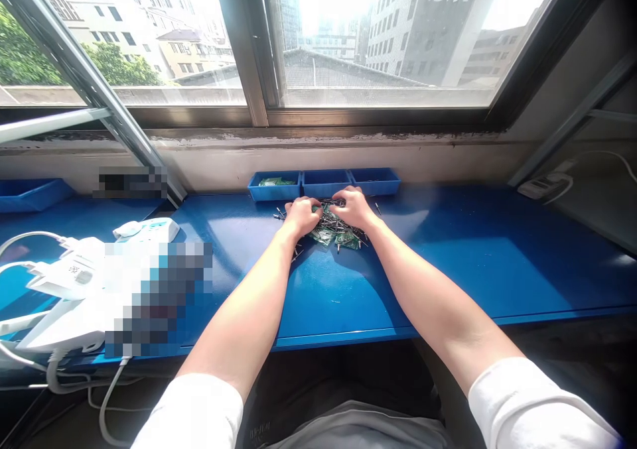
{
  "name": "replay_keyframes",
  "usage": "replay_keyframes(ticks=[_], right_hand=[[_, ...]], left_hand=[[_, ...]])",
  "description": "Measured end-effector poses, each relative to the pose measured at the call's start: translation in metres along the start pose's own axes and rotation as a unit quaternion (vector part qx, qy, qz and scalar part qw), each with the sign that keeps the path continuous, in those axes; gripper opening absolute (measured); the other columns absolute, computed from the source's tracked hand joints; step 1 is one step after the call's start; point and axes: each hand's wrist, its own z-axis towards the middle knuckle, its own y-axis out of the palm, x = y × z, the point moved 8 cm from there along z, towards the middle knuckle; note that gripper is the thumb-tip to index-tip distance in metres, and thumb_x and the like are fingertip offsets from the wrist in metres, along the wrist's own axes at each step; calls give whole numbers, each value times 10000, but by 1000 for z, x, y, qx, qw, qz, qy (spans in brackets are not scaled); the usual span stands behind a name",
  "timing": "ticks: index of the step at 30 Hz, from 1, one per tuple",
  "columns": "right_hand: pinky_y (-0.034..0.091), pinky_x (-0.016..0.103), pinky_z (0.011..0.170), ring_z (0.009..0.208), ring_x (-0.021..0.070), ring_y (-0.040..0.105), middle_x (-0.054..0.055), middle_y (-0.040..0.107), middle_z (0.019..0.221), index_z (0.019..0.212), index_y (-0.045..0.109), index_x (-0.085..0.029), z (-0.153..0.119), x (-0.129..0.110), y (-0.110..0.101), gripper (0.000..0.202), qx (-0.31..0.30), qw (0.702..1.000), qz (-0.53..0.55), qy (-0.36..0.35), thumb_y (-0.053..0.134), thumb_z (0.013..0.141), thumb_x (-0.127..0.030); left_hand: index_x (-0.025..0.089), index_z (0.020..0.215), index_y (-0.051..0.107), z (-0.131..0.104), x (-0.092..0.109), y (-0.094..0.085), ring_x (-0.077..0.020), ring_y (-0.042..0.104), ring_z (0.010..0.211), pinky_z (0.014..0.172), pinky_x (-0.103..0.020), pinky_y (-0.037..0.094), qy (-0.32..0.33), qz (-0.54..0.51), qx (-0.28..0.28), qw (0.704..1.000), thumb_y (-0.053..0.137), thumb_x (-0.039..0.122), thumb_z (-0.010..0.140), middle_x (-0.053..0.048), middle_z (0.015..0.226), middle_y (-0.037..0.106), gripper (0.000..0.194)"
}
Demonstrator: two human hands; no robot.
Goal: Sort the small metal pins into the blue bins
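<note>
On the blue tabletop a loose pile of thin rivet-like metal pieces (334, 223) lies mixed with small clear packets (323, 237) that have green in them. My left hand (303, 215) is at the pile's left side, its fingers curled inward. From the right side, my right hand (352, 207) bends over the pile, also with curled fingers. Both hands touch the heap. Their fingertips are partly hidden, so I cannot make out what is pinched in them. A few pieces are scattered around the edges.
Behind the pile stand three joined blue bins (326, 184); the left one holds green-tinted packets (276, 182). White power strips and plugs (74, 266) with cables crowd the left side. A blue tray (32, 195) sits farther left. Metal frame posts (124, 127) rise toward the window.
</note>
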Motion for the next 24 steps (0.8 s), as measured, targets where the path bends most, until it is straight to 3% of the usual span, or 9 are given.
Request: replay_keyframes(ticks=[3,6,10,19,24], right_hand=[[402,366,934,1049,264,506,84,629,1002,993,707,-197,-3,-7,14,328,-56,997,-31,-34,607,757,-402],[415,324,897,992,233,549,78,637,969,968,722,-206,-5,-12,21,265,-82,994,-43,-63,607,775,-346],[427,288,863,930,199,580,71,641,938,885,739,-197,-4,-13,21,200,-78,994,-34,-72,630,773,-323],[417,316,875,985,222,557,82,656,957,810,704,-169,-4,-16,23,130,-91,993,-51,-53,611,792,-258],[428,303,820,916,200,574,72,672,911,878,656,-172,-5,-19,21,144,-75,995,-25,-67,524,836,-212]], left_hand=[[245,936,698,1,0,1,-246,537,1125,1005,-370,331,0,2,1,1000,492,350,817,-43,1089,685,260],[246,904,702,1,-1,1,-247,547,1104,997,-381,334,4,-2,7,1000,497,344,810,-41,1063,688,246],[245,890,702,1,-1,1,-253,550,1094,994,-396,332,9,-8,8,1000,500,345,808,-43,1049,688,240],[251,908,701,1,-1,1,-247,548,1104,995,-381,335,7,-8,7,1000,503,352,808,-37,1062,687,244],[263,986,696,-1,1,0,-239,529,1142,1003,-371,323,9,-5,8,1000,486,354,824,-28,1110,679,280]])
